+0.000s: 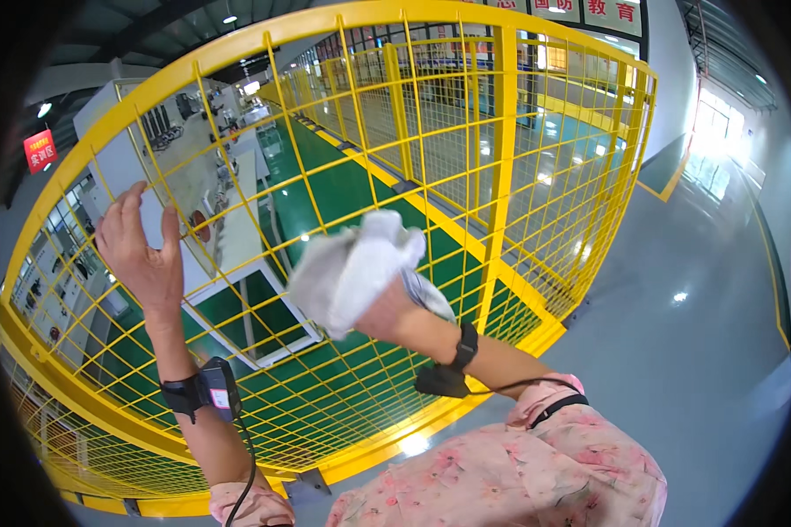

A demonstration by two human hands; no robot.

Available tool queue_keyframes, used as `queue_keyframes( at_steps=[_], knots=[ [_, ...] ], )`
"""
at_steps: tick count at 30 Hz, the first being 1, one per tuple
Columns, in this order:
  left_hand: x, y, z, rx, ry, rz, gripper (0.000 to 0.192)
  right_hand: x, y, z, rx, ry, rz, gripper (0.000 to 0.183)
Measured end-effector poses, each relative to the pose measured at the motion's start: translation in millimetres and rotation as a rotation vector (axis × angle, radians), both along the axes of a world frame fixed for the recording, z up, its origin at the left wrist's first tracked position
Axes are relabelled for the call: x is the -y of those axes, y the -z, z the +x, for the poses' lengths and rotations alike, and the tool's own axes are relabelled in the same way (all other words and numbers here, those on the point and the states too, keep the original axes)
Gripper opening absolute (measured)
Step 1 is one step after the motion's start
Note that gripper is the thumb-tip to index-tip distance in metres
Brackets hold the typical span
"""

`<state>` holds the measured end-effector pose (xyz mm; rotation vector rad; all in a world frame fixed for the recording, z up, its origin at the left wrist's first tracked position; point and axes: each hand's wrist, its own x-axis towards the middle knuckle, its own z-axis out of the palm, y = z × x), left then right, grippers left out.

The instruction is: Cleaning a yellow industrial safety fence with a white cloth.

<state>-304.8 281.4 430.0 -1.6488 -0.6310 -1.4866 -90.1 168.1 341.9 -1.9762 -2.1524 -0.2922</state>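
A yellow wire-mesh fence panel (501,197) stands right before me, its frame bent by the lens. My right hand (379,316) grips a crumpled white and grey cloth (362,263) in front of the mesh. The cloth hides most of the fingers, and a loose end hangs past the wrist. Whether it touches the wires, I cannot tell. My left hand (142,247) is raised at the left part of the mesh, fingers spread and holding nothing; contact with the wires is not clear. Each forearm bears a strapped black device with a cable.
Behind the mesh are a white-framed bench (250,316), a tool panel (178,138) and a green floor (316,191). A metal foot (306,486) fixes the fence near my body. Grey glossy floor (672,369) lies to the right. A red sign (41,151) with writing hangs at far left.
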Motion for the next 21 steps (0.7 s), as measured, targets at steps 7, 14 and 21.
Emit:
queue_keyframes(
  at_steps=[7,14,21],
  knots=[
    [9,-3,13,0.009,0.018,-0.057,0.039,-13,66,33,-0.327,-0.408,0.604,0.058],
    [13,-3,8,0.008,0.011,-0.072,0.039,-17,-20,-9,-0.058,-0.469,1.009,0.046],
    [9,-7,13,0.006,0.018,-0.106,0.039,-51,41,-4,0.3,-0.312,0.841,0.047]
  ],
)
